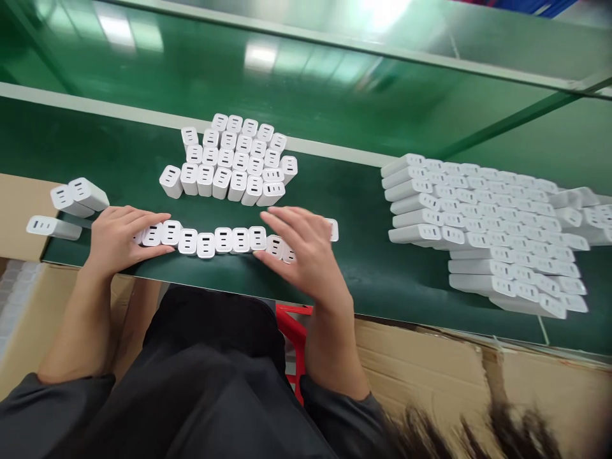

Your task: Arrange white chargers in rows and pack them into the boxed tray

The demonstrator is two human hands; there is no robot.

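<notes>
A wavy row of white multi-port USB chargers (pixel 206 245) stands upright near the front edge of the green tabletop, ports facing up. Around the row's left end curls my left hand (pixel 119 239), with its index finger on the far side and its thumb on the near side. My right hand (pixel 308 252) straddles the right end in the same way, thumb toward me and fingers beyond, partly covering chargers there. Just past my right hand, another charger (pixel 333 230) shows in part. Behind the row stands a block of upright chargers (pixel 229 159).
At far right, many chargers (pixel 478 223) are packed in leaning rows. A few more (pixel 71 197) lie tilted by the left edge. A green panel (pixel 287 83) rises behind the pale strip. Cardboard (pixel 421 363) and a red frame (pixel 294 331) are below the front edge.
</notes>
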